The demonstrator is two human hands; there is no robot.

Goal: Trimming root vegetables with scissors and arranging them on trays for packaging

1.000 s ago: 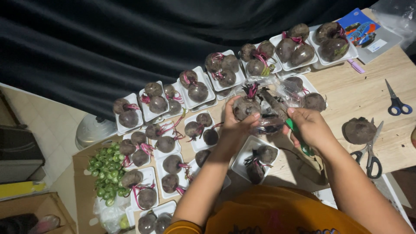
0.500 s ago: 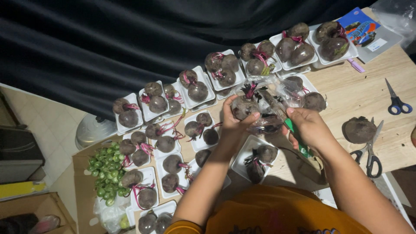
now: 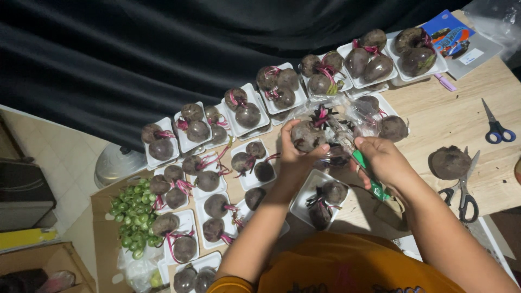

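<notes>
A round, dark purple beetroot with short pink stalks sits in the left hand, held up above the pale wooden table near its middle. The fingers curl around the root from below and the thumb presses on its near side — a firm grasp, closed on the beet. Just to its right, the right hand is clenched around a green-handled knife; the green handle shows on both sides of the fist, and the blade end points toward the beet's stalks, though whether it touches them cannot be told. Behind and between both hands lies a crumpled clear plastic bag with more beets inside.

Directly below the hands stands a white square foam tray holding two dark beets. Further out, many similar white trays of beetroots run in a slanting row along the table's far edge and down its left side, against a black curtain.

To the right a single large loose beet rests on the wood, just beside a pair of grey metal scissors; a pair of blue-handled scissors lies farther off. At lower left a bunch of small green round fruits fills a cardboard box.
</notes>
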